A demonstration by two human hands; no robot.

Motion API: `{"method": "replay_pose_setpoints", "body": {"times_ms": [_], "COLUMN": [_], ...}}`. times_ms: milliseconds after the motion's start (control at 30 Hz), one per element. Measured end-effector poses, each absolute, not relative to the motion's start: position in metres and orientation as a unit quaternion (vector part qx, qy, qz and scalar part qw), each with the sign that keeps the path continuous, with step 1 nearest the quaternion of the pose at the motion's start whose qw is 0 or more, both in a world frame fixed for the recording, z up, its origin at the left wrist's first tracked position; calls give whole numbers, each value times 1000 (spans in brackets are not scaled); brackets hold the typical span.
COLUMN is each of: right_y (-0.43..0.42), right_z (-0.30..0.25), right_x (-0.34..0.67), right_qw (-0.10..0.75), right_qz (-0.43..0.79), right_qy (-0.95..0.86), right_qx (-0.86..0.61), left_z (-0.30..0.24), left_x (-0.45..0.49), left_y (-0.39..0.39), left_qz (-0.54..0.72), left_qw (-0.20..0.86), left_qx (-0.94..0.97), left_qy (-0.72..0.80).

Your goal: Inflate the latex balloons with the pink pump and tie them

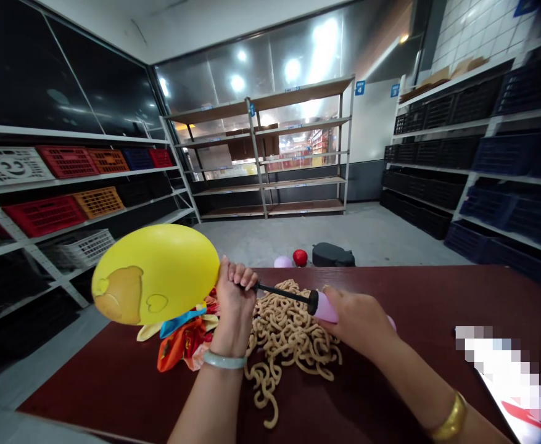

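Observation:
My left hand (235,290) is closed round the neck of an inflated yellow balloon (168,271) and the near end of a balloon pump. The balloon shows an orange-tan printed figure and a heart outline. From that fist the pump's black rod (284,292) runs right into its pale purple barrel (326,306). My right hand (360,320) is wrapped round the barrel, hiding most of it. Below both hands lies a heap of tan, curly, worm-like pieces (293,333). Limp balloons and an orange wrapper (182,342) lie left of the heap, under the yellow balloon.
The dark red table (418,382) spans the front. A bright, blurred-out screen or sheet (506,376) lies at its right. Beyond the far edge are a red ball-like thing (300,257), a light purple one (283,262) and a dark grey object (332,254). Shelves with crates (61,160) line the sides.

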State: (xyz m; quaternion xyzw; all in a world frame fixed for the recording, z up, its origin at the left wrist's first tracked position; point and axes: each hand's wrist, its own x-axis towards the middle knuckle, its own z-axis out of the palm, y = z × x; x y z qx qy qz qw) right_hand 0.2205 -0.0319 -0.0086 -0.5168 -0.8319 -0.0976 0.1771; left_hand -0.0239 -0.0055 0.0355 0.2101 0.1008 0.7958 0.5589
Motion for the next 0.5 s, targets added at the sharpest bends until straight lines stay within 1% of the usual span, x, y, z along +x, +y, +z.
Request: {"method": "replay_pose_setpoints", "body": {"times_ms": [100, 300, 500], "right_y": [-34, -38, -35], "right_z": [-9, -12, -17], "right_x": [218, 210, 205], "right_qw": [178, 196, 210], "right_qz": [-108, -84, -51], "right_qy": [-833, -831, -834], "right_qx": [-513, -513, -508], "left_z": [23, 3, 3], "left_x": [10, 63, 59], "left_y": [-6, -17, -12], "left_qz": [787, 754, 749], "left_qw": [572, 599, 601], "left_qx": [196, 212, 212], "left_qy": [127, 164, 183]}}
